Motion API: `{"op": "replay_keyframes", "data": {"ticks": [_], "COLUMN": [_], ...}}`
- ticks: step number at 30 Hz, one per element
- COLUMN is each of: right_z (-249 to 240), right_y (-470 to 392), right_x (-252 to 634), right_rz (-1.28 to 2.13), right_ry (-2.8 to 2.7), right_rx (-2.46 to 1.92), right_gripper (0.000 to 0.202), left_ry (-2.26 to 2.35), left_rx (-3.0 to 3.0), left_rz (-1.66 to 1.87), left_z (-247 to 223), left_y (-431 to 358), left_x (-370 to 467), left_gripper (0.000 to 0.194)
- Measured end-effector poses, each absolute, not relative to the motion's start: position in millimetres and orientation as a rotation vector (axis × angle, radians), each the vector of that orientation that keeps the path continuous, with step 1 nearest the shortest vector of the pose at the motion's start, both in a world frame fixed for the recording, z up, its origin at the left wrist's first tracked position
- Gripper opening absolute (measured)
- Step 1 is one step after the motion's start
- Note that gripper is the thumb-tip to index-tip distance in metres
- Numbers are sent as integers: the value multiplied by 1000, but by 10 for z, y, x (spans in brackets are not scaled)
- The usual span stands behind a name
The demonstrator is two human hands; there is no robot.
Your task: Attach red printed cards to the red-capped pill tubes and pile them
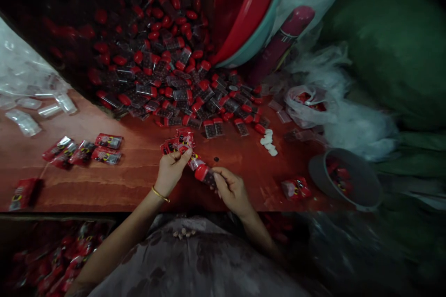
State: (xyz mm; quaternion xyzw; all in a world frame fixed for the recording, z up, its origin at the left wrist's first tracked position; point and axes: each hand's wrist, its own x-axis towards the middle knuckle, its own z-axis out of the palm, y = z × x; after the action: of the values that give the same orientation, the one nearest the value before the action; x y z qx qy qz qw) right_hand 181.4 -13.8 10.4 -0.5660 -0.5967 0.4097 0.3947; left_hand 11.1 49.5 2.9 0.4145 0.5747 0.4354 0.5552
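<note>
Over the near middle of the red-brown table, my left hand [171, 171], with a gold bangle at the wrist, pinches a small red printed packet [193, 161]. My right hand [232, 191] grips a small clear container with a red cap [205, 174] and dark contents. The red cap meets the packet's lower end; whether it is inside the packet I cannot tell. Just beyond my left hand lie several red packets [185, 136], bunched together. A large heap of red-capped containers [181, 95] spreads across the table beyond both hands.
Filled packets [108, 155] lie at left, near clear empty containers [23, 122]. White round pieces [268, 141] sit right of the heap. A grey bucket [369, 190] stands at the right edge. Behind are red and teal basins [244, 14] and a maroon flask [284, 39]. Packets [66, 260] fill a box below left.
</note>
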Motion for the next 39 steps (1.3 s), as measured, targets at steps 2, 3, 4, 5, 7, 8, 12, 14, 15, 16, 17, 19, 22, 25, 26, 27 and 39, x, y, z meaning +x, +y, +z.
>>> {"op": "replay_keyframes", "data": {"ticks": [2,3,4,5,7,8,12,14,15,16,17,19,22,25,26,27,39], "right_z": [87,80,74,71,67,67,57,35,18,-2,-25,-74,-128,-131,-122,-109,-88], "right_y": [-122,-115,-108,-102,-91,-86,-72,-73,-76,-80,-84,-88,-75,-40,-27,-16,59], "right_x": [1802,1794,1784,1772,1747,1734,1689,1666,1652,1634,1613,1564,1492,1450,1445,1443,1322], "right_rz": [1104,1147,1193,1234,1281,1282,1236,1198,1158,1102,1037,907,875,991,1004,999,847], "right_ry": [-1475,-1449,-1418,-1379,-1299,-1270,-1264,-1286,-1297,-1311,-1327,-1348,-1335,-1290,-1279,-1273,-1196], "right_rx": [-1440,-1437,-1430,-1420,-1405,-1402,-1404,-1416,-1431,-1452,-1476,-1518,-1515,-1452,-1441,-1438,-1456], "right_gripper": [25,25,26,27,29,30,30,31,31,30,30,29,27,25,25,25,18], "left_ry": [1354,1358,1360,1356,1320,1289,1196,1167,1151,1132,1114,1096,1072,1005,979,957,976], "left_rx": [1032,1058,1081,1099,1110,1099,937,826,771,719,670,577,456,448,475,505,581], "left_rz": [1030,1032,1034,1035,1041,1048,1079,1070,1059,1047,1041,1057,1101,1115,1117,1116,1121], "left_z": [40,50,63,80,121,141,176,153,133,110,85,38,-2,7,18,33,52], "left_y": [487,482,474,466,446,436,396,374,361,347,332,303,273,269,275,284,279], "left_x": [112,113,115,118,131,142,203,235,250,267,283,319,367,385,382,375,441], "left_gripper": [38,39,39,38,32,28,23,25,26,28,29,31,35,32,30,28,31]}}
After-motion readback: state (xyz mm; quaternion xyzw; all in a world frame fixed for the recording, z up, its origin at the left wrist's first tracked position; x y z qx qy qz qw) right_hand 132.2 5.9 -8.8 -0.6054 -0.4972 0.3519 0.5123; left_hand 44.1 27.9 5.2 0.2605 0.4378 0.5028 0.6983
